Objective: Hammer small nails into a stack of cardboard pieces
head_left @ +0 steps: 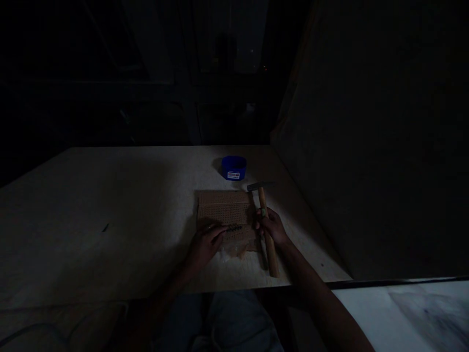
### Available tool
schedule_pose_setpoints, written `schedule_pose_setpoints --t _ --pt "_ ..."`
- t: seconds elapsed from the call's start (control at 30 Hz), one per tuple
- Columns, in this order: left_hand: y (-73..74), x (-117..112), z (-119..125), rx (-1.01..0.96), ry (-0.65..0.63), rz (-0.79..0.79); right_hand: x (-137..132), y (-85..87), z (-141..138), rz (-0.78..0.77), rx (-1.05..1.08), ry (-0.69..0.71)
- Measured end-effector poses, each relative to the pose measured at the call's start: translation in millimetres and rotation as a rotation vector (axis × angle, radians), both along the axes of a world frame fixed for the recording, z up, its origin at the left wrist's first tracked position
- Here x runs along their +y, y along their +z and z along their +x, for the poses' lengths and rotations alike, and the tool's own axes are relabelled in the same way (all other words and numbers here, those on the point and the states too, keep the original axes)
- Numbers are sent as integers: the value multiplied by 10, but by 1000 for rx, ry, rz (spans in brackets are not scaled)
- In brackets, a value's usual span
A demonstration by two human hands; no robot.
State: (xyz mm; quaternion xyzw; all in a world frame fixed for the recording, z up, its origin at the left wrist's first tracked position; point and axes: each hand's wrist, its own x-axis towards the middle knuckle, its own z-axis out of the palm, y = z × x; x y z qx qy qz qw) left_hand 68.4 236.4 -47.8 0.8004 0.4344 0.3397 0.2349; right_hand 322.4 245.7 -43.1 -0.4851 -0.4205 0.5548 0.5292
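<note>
A brown board (225, 208) marked with a fine grid of dots lies on the pale table (128, 205) in front of me. A row of dark nails (233, 228) stands in its near part. My left hand (204, 247) rests on the board's near left corner, its fingers closed at the left end of that row. My right hand (270, 227) is wrapped round the wooden handle of a hammer (266, 230). The hammer's metal head (259, 186) points away from me, just past the board's far right corner.
A round blue tin (233, 167) with a small label stands beyond the board. A small dark object (105, 227) lies on the table to the left. A large upright panel (366, 146) borders the table on the right. The room is very dark.
</note>
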Motion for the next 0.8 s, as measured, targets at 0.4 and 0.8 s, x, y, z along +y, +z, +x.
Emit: schedule_pose_setpoints --t 0.4,0.8 --pt "-178 -24 50 -75 148 -82 14 -82 14 2 -7 17" --pt "-319 -26 41 -101 179 43 -106 54 -65 18 -46 -29"
